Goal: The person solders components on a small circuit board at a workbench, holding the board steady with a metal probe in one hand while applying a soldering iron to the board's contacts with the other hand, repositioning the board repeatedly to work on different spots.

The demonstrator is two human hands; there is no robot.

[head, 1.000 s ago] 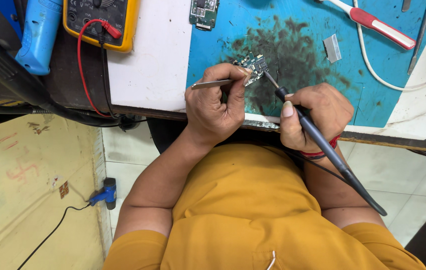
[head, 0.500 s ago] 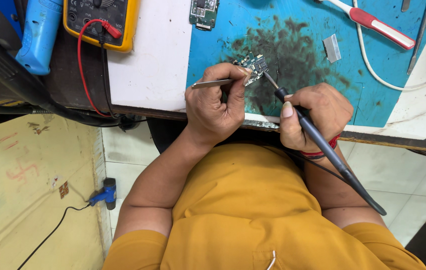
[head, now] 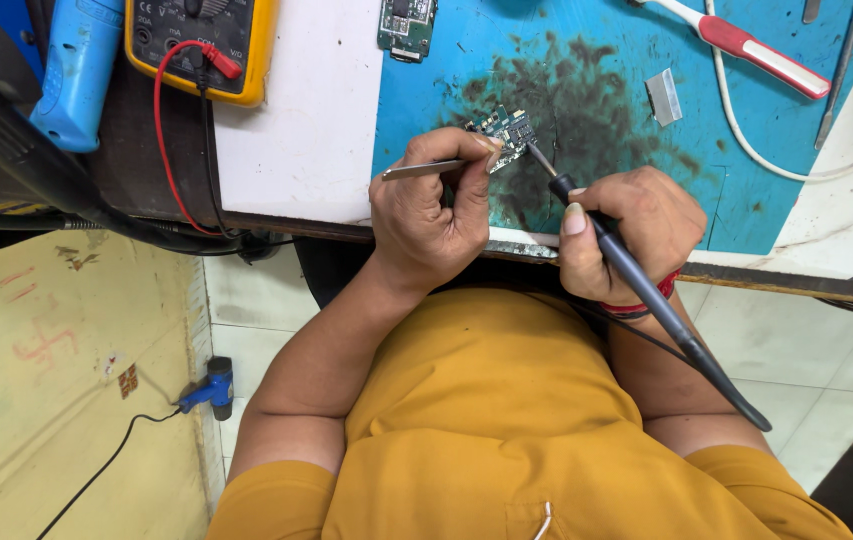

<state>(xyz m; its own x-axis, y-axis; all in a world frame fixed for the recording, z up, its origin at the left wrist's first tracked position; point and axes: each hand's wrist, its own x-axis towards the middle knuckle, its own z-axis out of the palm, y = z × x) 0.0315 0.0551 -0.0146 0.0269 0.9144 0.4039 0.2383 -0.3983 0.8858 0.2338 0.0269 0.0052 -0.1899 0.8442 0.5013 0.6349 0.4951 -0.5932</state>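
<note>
- A small green circuit board (head: 506, 127) lies flat on the blue work mat (head: 776, 200), in the middle of a dark scorched patch (head: 586, 110); that patch suggests hot work is regularly done at this spot.
- The left hand (head: 426, 215) is closed around metal tweezers (head: 424, 170), whose tips are brought to the near left edge of the circuit board, apparently to steady it or a part on it.
- The right hand (head: 636, 235) is clenched in a pen-like grip on a black soldering iron (head: 636, 270); its tip meets the circuit board from the near right, and the cord end trails back past the wrist, away from the work.
- Both hands sit at the desk edge just near of the circuit board, probably for steadiness.
- A second circuit board (head: 406, 25) lies beyond and left of the first.
- A yellow multimeter (head: 196, 40) with a red lead (head: 161, 130) is kept far to its left, off the mat.
</note>
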